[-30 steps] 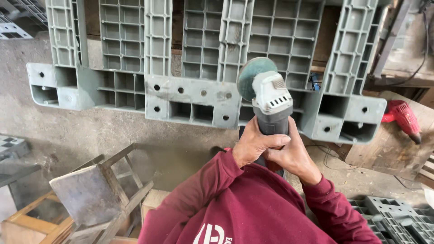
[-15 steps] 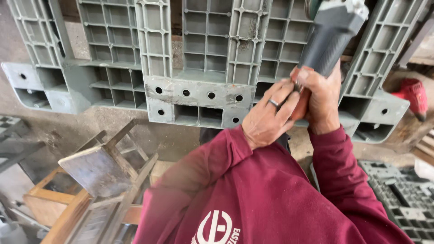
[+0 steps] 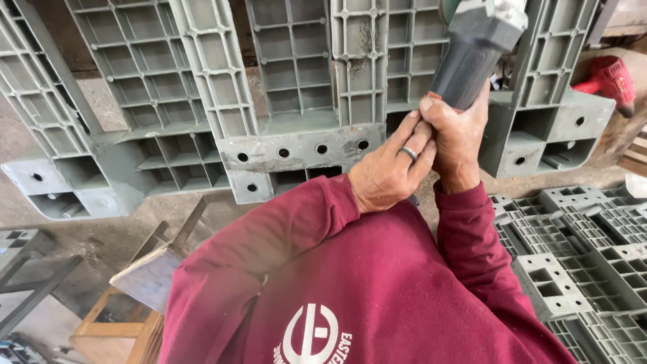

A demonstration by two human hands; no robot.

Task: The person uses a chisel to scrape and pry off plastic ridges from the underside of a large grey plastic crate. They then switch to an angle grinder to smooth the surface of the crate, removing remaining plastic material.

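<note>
A grey angle grinder [image 3: 477, 47] is lifted high at the top right, its head partly cut off by the frame edge. My right hand [image 3: 458, 131] grips the grinder's dark grey handle from below. My left hand [image 3: 387, 168], with a ring on one finger, rests against the right hand and the handle's lower end. Both arms are in maroon sleeves. Behind the grinder a large grey plastic pallet [image 3: 296, 145] stands upright, its ribbed underside facing me.
A red power drill [image 3: 610, 75] lies at the far right. More grey pallets [image 3: 586, 256] lie flat at the lower right. A wooden stool with a metal plate [image 3: 145, 276] stands at the lower left, and a dark metal frame [image 3: 30, 283] sits beside it.
The grinder has risen up and to the right, from in front of the pallet's lower blocks to the top edge of view. Both hands stayed on the handle. The view moved closer.
</note>
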